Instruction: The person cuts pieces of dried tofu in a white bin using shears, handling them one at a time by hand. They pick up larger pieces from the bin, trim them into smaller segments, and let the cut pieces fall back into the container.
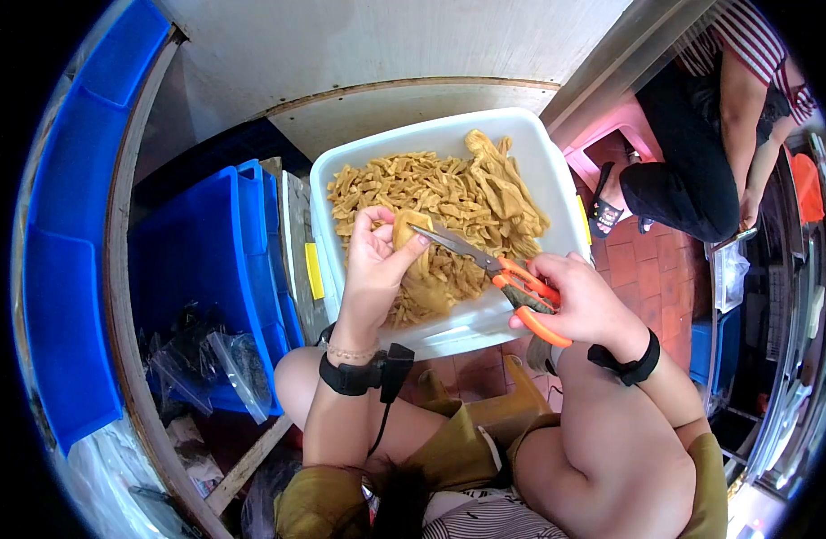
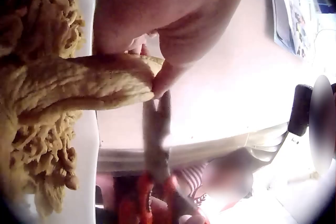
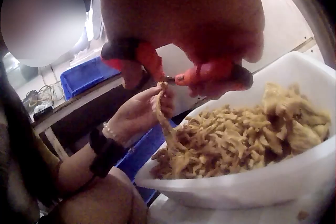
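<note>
scissors [image 1: 507, 274]: orange handles, dull grey blades
sheet [image 1: 413, 229]: mustard tan, wrinkled all over
strips [image 1: 413, 180]: the same tan, paler in places
tub [image 1: 413, 130]: plain white (a yellow tab [image 1: 314, 269] on its left side)
crate [image 1: 215, 251]: strong blue, no pattern
bands [image 1: 348, 375]: black, one on each wrist
shorts [image 1: 449, 449]: olive green
shirt [image 1: 746, 31]: red and white stripes, on the person seated behind
trousers [image 1: 692, 162]: black
stool [image 1: 611, 135]: pink
floor [image 1: 647, 260]: brick-red tiles, pale joints
</note>
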`<state>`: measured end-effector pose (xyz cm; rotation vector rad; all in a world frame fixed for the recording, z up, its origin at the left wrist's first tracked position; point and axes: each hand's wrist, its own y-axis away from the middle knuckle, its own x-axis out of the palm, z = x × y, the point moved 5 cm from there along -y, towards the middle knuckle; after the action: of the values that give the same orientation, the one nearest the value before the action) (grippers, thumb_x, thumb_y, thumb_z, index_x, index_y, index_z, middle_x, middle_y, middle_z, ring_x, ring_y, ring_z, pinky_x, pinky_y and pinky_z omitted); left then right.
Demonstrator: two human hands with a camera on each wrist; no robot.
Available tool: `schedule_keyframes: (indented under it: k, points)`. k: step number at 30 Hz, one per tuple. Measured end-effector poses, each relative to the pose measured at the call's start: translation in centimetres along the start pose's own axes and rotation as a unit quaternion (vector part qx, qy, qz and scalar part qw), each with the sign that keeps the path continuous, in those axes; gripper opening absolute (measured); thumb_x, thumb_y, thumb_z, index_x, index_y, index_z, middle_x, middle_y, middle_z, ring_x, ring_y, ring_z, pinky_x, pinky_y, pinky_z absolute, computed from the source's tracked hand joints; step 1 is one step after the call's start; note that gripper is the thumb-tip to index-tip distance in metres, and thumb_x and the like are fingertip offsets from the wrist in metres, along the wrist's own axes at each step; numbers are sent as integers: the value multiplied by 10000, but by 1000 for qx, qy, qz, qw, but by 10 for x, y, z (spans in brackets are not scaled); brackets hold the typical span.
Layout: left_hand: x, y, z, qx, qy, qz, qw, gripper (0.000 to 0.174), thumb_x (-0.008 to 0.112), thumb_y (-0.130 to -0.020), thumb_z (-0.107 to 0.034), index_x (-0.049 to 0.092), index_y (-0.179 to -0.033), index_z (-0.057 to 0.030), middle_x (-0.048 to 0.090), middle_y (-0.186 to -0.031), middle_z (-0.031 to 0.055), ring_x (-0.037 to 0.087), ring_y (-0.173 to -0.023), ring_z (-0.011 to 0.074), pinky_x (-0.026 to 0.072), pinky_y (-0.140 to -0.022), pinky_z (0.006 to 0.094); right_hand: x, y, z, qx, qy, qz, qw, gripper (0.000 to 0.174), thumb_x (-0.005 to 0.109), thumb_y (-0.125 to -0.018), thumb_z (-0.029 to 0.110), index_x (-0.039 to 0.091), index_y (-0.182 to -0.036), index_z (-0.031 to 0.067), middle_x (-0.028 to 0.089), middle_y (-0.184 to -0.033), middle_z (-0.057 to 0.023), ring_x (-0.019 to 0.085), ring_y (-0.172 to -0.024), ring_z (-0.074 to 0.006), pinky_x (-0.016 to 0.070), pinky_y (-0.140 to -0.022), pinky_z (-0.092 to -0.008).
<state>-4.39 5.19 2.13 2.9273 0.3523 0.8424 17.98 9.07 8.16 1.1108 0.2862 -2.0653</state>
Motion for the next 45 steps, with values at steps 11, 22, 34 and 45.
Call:
schedule_keyframes:
  k: [11, 22, 34, 45]
  points:
    - [3, 3, -2, -42, 20, 68, 997, 391, 643, -818, 84, 388, -1065, -79, 633, -1019, 111, 608, -963, 145, 495, -850, 274, 6, 0, 2, -10, -39, 7, 999, 562, 756, -664, 570, 539, -772, 63, 542, -705, -82, 546, -679, -288, 380, -688, -361]
    - [1, 2, 6, -67, -20, 80, 994, 410, 673, -802, 72, 424, -1104, -51, 659, -985, 116, 637, -907, 136, 510, -816, 239, 5, 0, -4, -24, 0, -4, 1000, 590, 741, -649, 600, 516, -713, 58, 536, -693, -91, 551, -675, -305, 392, -647, -367]
    - [1, 4, 14, -66, -67, 72, 993, 218, 594, -936, -135, 598, -1114, -9, 658, -1045, 36, 604, -925, 89, 480, -841, 248, -1, -1, -2, -45, 4, -19, 999, 494, 718, -684, 478, 480, -643, 46, 548, -637, -142, 565, -629, -357, 428, -569, -425]
    - [8, 4, 13, -14, -70, 52, 996, 263, 572, -949, -146, 538, -1172, -9, 623, -1059, 21, 565, -961, 88, 453, -862, 254, -4, -1, -2, -4, 11, -20, 1000, 579, 746, -661, 557, 486, -606, 43, 543, -602, -143, 576, -592, -344, 434, -520, -397]
